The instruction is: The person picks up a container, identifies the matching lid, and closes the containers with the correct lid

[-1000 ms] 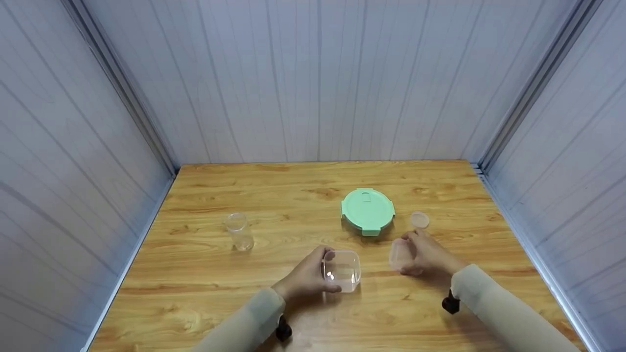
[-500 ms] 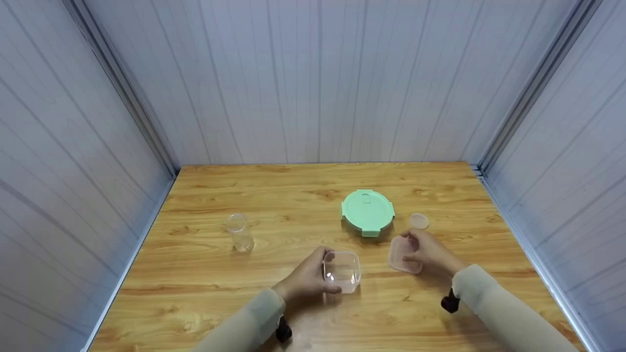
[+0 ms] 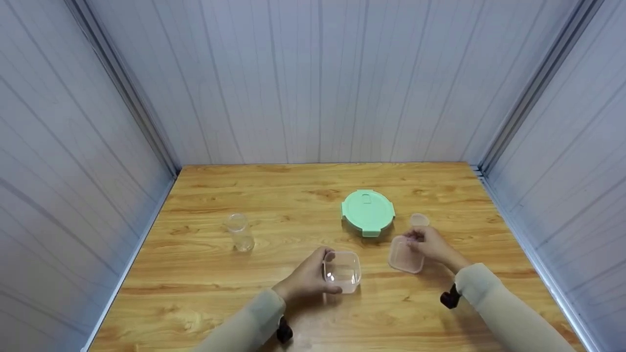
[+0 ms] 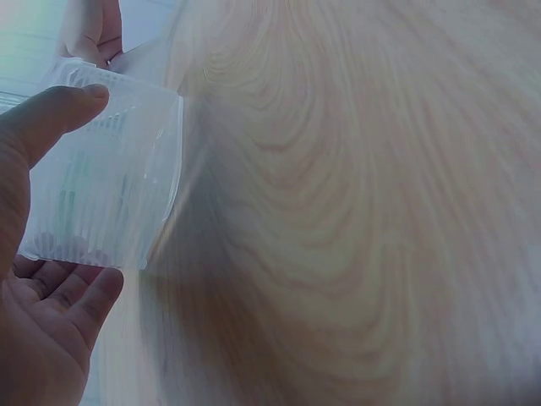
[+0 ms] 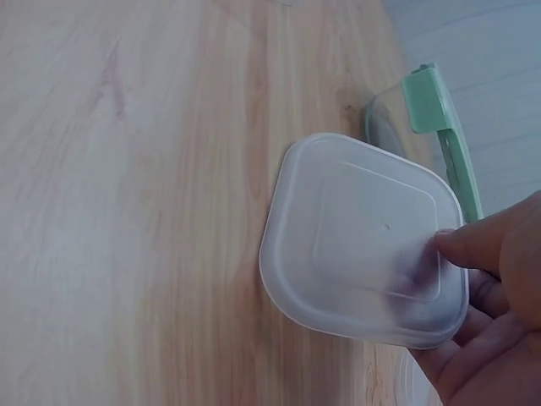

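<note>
My left hand [image 3: 305,276] grips a clear square plastic container [image 3: 342,272] by its left side, its open top facing up. In the left wrist view, the thumb lies on one wall of the container [image 4: 106,169] and the fingers are at the opposite side. To the right, my right hand [image 3: 435,247] pinches a translucent square lid [image 3: 403,256] near its upper right edge. The right wrist view has the thumb on the lid's flat face [image 5: 355,237], with the fingers behind it. Container and lid are apart.
A round container with a green clip lid [image 3: 368,212] stands beyond the hands. Behind the right hand lies a small round translucent lid [image 3: 419,219], partly covered. A clear cylindrical jar [image 3: 241,233] is on the left of the wooden table [image 3: 274,190]. Pale panels [image 3: 303,83] enclose the table.
My right hand has shifted its hold on the square lid, from fingers spread across it to a pinch near its upper right edge. The left hand and container have stayed in place.
</note>
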The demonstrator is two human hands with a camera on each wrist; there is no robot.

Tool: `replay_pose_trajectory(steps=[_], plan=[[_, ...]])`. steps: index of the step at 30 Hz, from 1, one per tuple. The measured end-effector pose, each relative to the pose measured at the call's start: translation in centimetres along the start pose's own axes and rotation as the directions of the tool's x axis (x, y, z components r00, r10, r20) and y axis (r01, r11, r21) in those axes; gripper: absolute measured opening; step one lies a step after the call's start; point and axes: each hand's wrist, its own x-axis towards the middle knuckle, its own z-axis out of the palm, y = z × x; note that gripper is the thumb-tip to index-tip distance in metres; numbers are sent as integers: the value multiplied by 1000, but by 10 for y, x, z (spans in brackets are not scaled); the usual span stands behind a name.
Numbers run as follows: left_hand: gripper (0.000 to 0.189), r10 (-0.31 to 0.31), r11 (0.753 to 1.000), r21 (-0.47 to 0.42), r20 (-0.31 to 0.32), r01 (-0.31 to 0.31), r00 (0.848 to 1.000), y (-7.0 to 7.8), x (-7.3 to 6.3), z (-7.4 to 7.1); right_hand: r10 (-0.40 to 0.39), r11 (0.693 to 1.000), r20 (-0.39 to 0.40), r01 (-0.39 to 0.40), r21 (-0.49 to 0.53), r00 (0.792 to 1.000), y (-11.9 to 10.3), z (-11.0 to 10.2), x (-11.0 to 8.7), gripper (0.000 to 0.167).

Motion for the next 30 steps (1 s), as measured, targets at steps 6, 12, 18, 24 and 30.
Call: replay_pose_trajectory(steps=[6, 12, 18, 24, 30], plan=[[87, 21, 1000, -13, 1, -21, 1000, 2, -1, -1, -7, 996, -12, 8, 87, 1000, -4, -5, 0, 23], [99, 33, 999, -24, 21, -32, 999, 2, -2, -3, 42, 992, -10, -40, 118, 999, -8, -12, 2, 27], [118, 34, 999, -8, 46, -34, 998, 5, -4, -7, 98, 990, -10, -96, 101, 995, -14, -17, 3, 28], [118, 25, 1000, -6, 67, -25, 997, 13, -2, -15, 101, 991, -34, -97, 96, 994, -25, -21, 5, 28], [100, 38, 999, 22, 37, -38, 999, 19, 3, -22, 79, 991, -42, -74, 108, 996, -33, -23, 8, 28]])
